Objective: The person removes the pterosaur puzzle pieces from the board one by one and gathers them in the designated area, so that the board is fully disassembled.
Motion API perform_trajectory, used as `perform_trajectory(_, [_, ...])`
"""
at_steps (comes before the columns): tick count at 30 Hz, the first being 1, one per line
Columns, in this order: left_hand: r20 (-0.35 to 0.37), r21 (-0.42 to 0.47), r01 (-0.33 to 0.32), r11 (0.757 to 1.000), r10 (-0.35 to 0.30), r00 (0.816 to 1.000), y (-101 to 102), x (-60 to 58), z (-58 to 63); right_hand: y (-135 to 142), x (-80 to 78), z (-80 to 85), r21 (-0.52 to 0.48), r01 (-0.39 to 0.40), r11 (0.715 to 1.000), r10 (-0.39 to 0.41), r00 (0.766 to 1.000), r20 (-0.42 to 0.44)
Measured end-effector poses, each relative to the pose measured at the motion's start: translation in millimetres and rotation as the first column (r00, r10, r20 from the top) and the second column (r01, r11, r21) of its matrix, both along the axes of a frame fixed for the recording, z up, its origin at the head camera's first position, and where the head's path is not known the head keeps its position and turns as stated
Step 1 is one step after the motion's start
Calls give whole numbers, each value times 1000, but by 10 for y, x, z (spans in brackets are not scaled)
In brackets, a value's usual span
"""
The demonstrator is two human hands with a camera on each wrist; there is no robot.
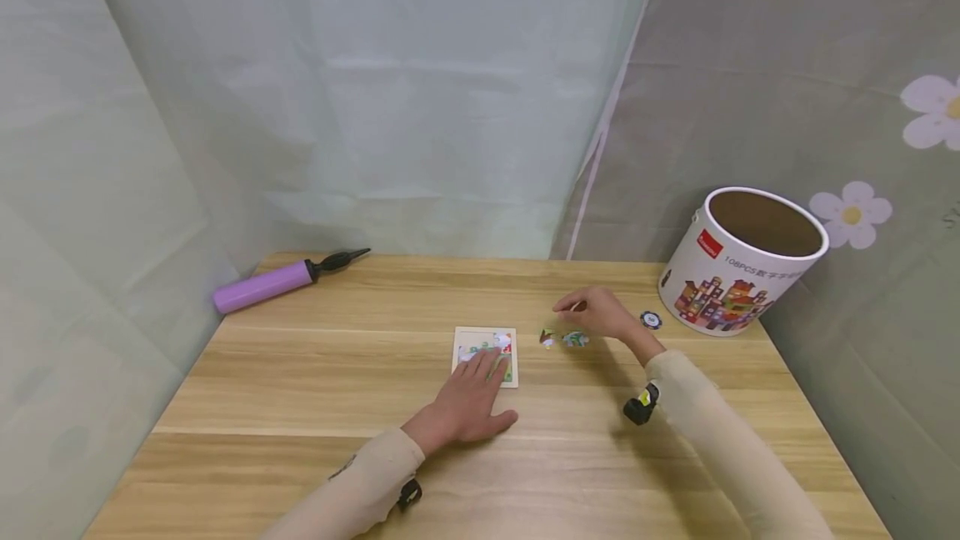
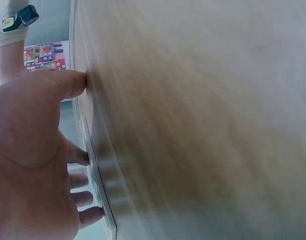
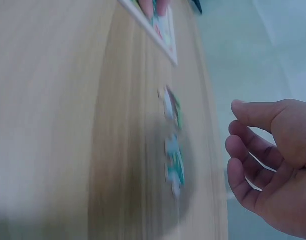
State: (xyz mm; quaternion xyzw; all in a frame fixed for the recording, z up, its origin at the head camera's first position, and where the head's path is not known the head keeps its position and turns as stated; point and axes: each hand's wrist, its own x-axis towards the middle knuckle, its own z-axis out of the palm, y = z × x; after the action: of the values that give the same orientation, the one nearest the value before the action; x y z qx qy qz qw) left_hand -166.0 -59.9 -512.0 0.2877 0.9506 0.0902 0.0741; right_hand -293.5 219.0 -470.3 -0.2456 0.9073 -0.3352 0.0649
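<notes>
A small square puzzle tray (image 1: 515,365) with a pale rim lies mid-table, with colourful jigsaw pieces in it. The straight fingers of my left hand (image 1: 472,398) rest on its lower part and cover some of the picture. In the left wrist view those fingertips (image 2: 92,215) touch the tray, the thumb spread away. To the tray's right lie two loose jigsaw pieces, a brown, green and white one (image 3: 172,106) and a mostly green one (image 3: 175,162). Above them hovers my right hand (image 1: 596,312), its fingers loosely bent, thumb apart, holding nothing.
A round blue-and-white chip (image 1: 651,320) lies right of the right hand. Behind it, a large white bucket (image 1: 738,273) with printed building blocks stands at the back right. A purple hand pump (image 1: 266,286) with a black nozzle lies at the back left. Cloth curtains (image 1: 450,107) surround the table.
</notes>
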Motion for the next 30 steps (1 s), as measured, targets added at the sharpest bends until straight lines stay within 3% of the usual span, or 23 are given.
perform_trajectory(4, [-25, -5, 0, 1000, 0, 1000, -3, 17, 25, -195, 18, -23, -17, -62, 998, 62, 998, 6])
perform_trajectory(11, [59, -57, 17, 998, -14, 998, -14, 97, 102, -483, 53, -111, -44, -123, 991, 123, 992, -4])
perform_trajectory(16, [53, -57, 25, 998, -22, 998, -39, 107, 80, -659, 37, -205, -42, -153, 987, 153, 988, -8])
perform_trajectory(23, [44, -56, 49, 997, -47, 998, -56, 89, 69, -831, -2, -324, 22, -251, 968, 252, 961, -116])
perform_trajectory(30, [45, -47, 47, 998, -45, 998, -80, 58, 36, -938, 14, -321, 90, -278, 956, 288, 949, -130])
